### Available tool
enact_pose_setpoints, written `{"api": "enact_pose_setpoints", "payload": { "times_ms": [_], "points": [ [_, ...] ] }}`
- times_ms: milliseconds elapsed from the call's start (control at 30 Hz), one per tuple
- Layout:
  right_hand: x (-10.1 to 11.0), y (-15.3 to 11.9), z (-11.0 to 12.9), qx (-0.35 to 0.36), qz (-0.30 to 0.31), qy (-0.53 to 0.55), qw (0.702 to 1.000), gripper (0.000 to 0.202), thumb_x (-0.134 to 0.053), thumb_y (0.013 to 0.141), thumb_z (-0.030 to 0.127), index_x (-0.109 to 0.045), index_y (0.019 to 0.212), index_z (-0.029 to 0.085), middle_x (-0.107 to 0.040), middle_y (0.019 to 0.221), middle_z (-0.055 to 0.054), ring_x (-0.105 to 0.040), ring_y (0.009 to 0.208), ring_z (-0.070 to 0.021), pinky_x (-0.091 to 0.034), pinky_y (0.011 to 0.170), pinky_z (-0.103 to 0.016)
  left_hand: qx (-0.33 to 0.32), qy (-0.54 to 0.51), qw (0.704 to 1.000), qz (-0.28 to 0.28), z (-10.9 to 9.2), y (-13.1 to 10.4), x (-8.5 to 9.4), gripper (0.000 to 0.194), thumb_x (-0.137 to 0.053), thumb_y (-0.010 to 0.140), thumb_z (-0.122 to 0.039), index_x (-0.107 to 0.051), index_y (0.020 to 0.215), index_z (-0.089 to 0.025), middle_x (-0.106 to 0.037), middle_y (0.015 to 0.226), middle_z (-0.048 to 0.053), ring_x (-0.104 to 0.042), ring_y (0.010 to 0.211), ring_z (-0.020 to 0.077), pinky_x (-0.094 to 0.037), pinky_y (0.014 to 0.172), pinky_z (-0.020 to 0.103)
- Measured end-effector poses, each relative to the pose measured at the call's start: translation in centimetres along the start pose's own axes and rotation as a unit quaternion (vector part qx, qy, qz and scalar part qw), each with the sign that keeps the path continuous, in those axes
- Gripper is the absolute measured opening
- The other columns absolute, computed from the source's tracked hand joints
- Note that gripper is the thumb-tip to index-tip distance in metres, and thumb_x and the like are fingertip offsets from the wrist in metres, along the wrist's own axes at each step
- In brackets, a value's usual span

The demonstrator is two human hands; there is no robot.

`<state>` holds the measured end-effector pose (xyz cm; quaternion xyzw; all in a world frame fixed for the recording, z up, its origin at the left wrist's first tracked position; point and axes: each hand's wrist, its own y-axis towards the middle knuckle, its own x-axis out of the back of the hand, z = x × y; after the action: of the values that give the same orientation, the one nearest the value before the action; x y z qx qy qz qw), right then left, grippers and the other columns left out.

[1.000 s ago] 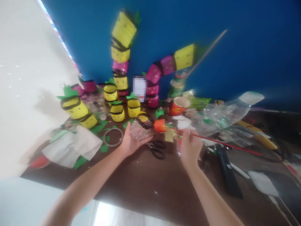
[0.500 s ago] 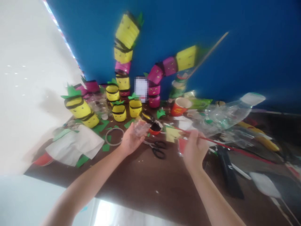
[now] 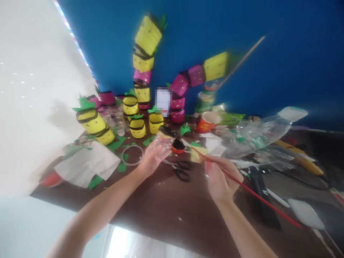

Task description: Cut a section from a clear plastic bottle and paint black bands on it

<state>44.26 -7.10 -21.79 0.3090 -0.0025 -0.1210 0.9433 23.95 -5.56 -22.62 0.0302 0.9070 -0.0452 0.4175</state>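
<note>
In my left hand (image 3: 154,157) is a clear plastic piece (image 3: 164,142), which looks like a cut bottle bottom, with my fingers curled under it. A dark band (image 3: 168,131) shows along its far edge; I cannot tell whether it belongs to the piece. My right hand (image 3: 223,179) grips a thin red-handled paintbrush (image 3: 249,189), its front end pointing left at the small orange cup (image 3: 177,150) of black paint. The brush tip is blurred and appears apart from the clear piece. Black-handled scissors (image 3: 182,171) lie between my hands.
Yellow pineapple-faced cups (image 3: 137,128) and a leaning stack of magenta and yellow cups (image 3: 178,86) stand at the back. A red paper cup (image 3: 208,122) and clear bottles (image 3: 268,125) are to the right. White cloth (image 3: 88,165) and a tape ring (image 3: 132,155) lie left.
The brush's handle end has swung down and toward me in my right hand. My left hand has tilted the clear piece a little, and the view has shifted slightly.
</note>
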Motion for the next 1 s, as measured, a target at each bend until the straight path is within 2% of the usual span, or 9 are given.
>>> {"api": "enact_pose_setpoints", "payload": {
  "times_ms": [167,300,433,567,700,867,1000],
  "points": [
    [0.0,-0.2,-0.4,-0.060,0.005,0.071,0.996,0.010,-0.065,0.080,0.028,-0.072,0.088,0.027,-0.073,0.081,0.000,-0.069,0.073,-0.0188,-0.054,0.071,-0.034,-0.009,0.002,1.000,-0.028,0.0,0.0,-0.4,0.038,-0.079,0.063,-0.018,-0.063,0.097,-0.019,-0.069,0.102,0.003,-0.064,0.104,0.0231,-0.036,0.105,0.044],
    [-0.6,0.3,0.0,-0.095,-0.012,0.118,0.988,0.007,-0.068,0.077,0.026,-0.072,0.082,0.024,-0.071,0.074,0.000,-0.068,0.067,-0.0164,-0.054,0.065,-0.031,-0.011,0.004,1.000,-0.023,0.0,0.0,-0.5,0.038,-0.079,0.063,-0.018,-0.064,0.098,-0.019,-0.069,0.103,0.004,-0.063,0.105,0.0231,-0.038,0.104,0.043],
    [-0.9,1.2,0.5,-0.128,-0.032,0.193,0.972,0.008,-0.068,0.074,0.028,-0.072,0.074,0.021,-0.071,0.069,-0.001,-0.066,0.062,-0.0142,-0.052,0.062,-0.029,0.027,-0.017,0.999,-0.001,-0.2,0.0,-0.3,0.035,-0.070,0.075,-0.029,-0.064,0.106,-0.016,-0.068,0.112,0.008,-0.064,0.104,0.0237,-0.044,0.099,0.040],
    [-0.7,1.8,0.6,-0.164,-0.034,0.241,0.956,0.006,-0.068,0.071,0.025,-0.072,0.070,0.021,-0.072,0.069,0.000,-0.066,0.066,-0.0120,-0.052,0.066,-0.025,0.084,-0.071,0.993,-0.033,-0.5,0.1,-0.5,0.032,-0.051,0.089,-0.037,-0.065,0.106,-0.013,-0.070,0.107,0.009,-0.067,0.096,0.0218,-0.050,0.092,0.037],
    [-0.8,1.8,0.6,-0.168,-0.005,0.256,0.952,0.006,-0.068,0.071,0.024,-0.073,0.073,0.022,-0.073,0.071,0.000,-0.066,0.066,-0.0122,-0.052,0.064,-0.025,0.107,-0.115,0.986,-0.059,-0.7,0.1,-0.7,0.039,-0.039,0.095,-0.038,-0.062,0.110,-0.011,-0.070,0.103,0.010,-0.066,0.096,0.0210,-0.053,0.086,0.032],
    [-0.8,1.8,0.6,-0.161,0.005,0.264,0.951,0.006,-0.067,0.072,0.024,-0.073,0.074,0.022,-0.073,0.070,0.000,-0.067,0.066,-0.0126,-0.051,0.062,-0.025,0.143,-0.150,0.976,-0.062,-0.9,0.2,-0.6,0.049,-0.034,0.095,-0.044,-0.058,0.114,-0.007,-0.069,0.090,0.014,-0.067,0.082,0.0199,-0.055,0.069,0.027],
    [-0.8,1.6,0.6,-0.157,0.022,0.250,0.955,0.007,-0.068,0.074,0.025,-0.073,0.077,0.022,-0.073,0.073,0.000,-0.067,0.065,-0.0122,-0.052,0.061,-0.024,0.155,-0.140,0.976,-0.060,-0.8,0.2,-0.6,0.049,-0.032,0.095,-0.044,-0.060,0.111,-0.007,-0.069,0.089,0.014,-0.067,0.079,0.0191,-0.055,0.068,0.026]
  ]
}}
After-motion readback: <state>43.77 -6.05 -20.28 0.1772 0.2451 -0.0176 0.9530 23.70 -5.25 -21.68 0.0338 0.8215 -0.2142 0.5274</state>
